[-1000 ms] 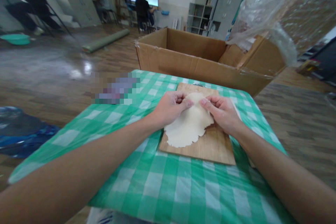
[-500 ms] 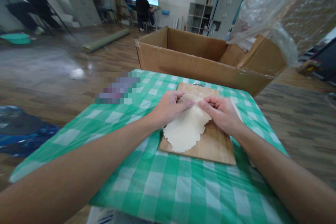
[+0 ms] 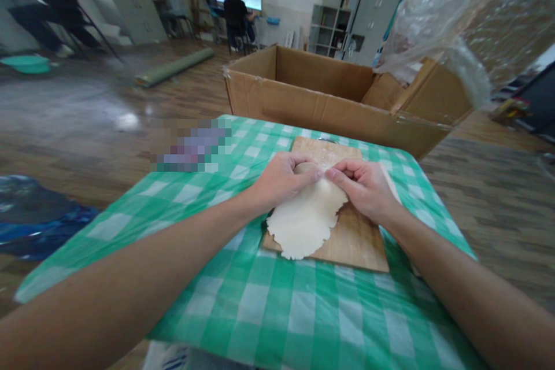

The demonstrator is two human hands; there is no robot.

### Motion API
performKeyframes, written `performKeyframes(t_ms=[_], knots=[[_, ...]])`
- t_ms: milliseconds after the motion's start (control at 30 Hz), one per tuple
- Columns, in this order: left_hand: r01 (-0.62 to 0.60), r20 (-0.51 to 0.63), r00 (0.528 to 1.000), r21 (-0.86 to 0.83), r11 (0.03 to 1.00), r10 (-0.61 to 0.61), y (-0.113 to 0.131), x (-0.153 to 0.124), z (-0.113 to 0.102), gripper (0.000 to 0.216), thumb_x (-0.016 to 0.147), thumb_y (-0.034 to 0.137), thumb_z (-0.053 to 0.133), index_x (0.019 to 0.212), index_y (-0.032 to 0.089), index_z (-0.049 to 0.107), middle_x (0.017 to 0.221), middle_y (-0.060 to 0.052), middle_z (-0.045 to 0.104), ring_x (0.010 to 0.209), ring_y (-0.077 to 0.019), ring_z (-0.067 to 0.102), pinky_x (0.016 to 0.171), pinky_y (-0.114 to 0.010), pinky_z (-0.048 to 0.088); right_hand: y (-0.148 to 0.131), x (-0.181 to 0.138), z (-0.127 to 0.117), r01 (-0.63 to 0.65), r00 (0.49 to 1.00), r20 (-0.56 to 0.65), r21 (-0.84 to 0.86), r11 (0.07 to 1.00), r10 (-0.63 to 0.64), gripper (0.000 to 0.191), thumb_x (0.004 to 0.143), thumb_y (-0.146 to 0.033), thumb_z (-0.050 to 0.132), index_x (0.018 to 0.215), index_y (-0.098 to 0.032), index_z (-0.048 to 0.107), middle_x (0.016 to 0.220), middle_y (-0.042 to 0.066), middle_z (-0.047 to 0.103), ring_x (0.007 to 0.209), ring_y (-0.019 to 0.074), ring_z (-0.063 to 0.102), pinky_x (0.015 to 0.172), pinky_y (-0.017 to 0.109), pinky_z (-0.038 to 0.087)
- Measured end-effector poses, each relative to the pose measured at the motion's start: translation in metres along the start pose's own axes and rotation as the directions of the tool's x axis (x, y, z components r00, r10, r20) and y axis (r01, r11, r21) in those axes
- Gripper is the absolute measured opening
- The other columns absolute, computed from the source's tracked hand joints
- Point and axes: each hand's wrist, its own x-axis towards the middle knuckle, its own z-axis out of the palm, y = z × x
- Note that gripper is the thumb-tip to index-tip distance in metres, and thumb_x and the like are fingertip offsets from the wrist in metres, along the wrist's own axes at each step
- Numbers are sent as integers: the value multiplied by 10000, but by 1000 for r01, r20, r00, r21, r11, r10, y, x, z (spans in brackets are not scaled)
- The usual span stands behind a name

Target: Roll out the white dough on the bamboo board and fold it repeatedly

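A thin, pale sheet of dough [image 3: 306, 219] with ragged edges hangs from both my hands over a wooden board [image 3: 355, 243]. Its lower end reaches past the board's near edge. My left hand [image 3: 288, 179] pinches the upper left of the sheet, thumb on top and fingers curled behind. My right hand [image 3: 364, 182] grips the upper right edge between thumb and bent fingers. The two thumb tips nearly meet at the top middle. Some white flour shows on the board beyond the hands. The fingers behind the dough are partly hidden.
A green-and-white checked cloth [image 3: 243, 300] covers the table. Beyond its far edge stands a large open cardboard box [image 3: 312, 98] with clear plastic wrap [image 3: 446, 29]. A blurred-out item [image 3: 191, 147] lies at the left edge. People sit farther back, one person [image 3: 236, 14] at screens.
The dough's lower end has moved slightly down and toward me. Its top edge has sunk between my hands, showing more of the floured board behind. My left hand has shifted slightly.
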Motion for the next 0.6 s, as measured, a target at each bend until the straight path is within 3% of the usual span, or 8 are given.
performKeyframes(t_ms=[167, 333, 467, 600], knots=[[1, -6, 1000, 62, 998, 0, -2, 0, -1, 397, 873, 537, 741, 749, 161, 770, 648, -15, 669, 570, -119, 552, 472, -226, 324, -1, 1, -1, 9, 1000, 25, 40, 999, -10, 320, 900, -505, 765, 830, -193, 758, 688, 7, 690, 581, 126, 590, 491, 228, 467], [-13, -85, 996, -29, 999, 10, -4, 3, -2, 339, 865, 510, 772, 872, 174, 812, 823, -47, 777, 658, -148, 640, 540, -236, 439, 3, 0, -1, -56, 998, 24, 78, 995, 54, 319, 908, -523, 753, 874, -206, 762, 729, 16, 726, 580, 143, 625, 479, 241, 485], [7, -30, 999, -101, 995, -10, -6, 4, -3, 333, 853, 505, 794, 902, 176, 819, 897, -66, 805, 698, -168, 686, 573, -248, 491, 6, 1, -3, -25, 1000, -16, 56, 998, 26, 307, 903, -500, 765, 811, -207, 759, 674, 4, 702, 548, 137, 607, 459, 237, 459], [56, -17, 998, -183, 982, -60, -8, 4, -3, 359, 861, 511, 788, 945, 164, 819, 903, -80, 810, 676, -173, 699, 571, -257, 504, 12, 4, -3, -85, 996, 10, 174, 981, 85, 291, 900, -507, 769, 900, -216, 770, 750, 12, 741, 593, 148, 642, 514, 253, 503]])
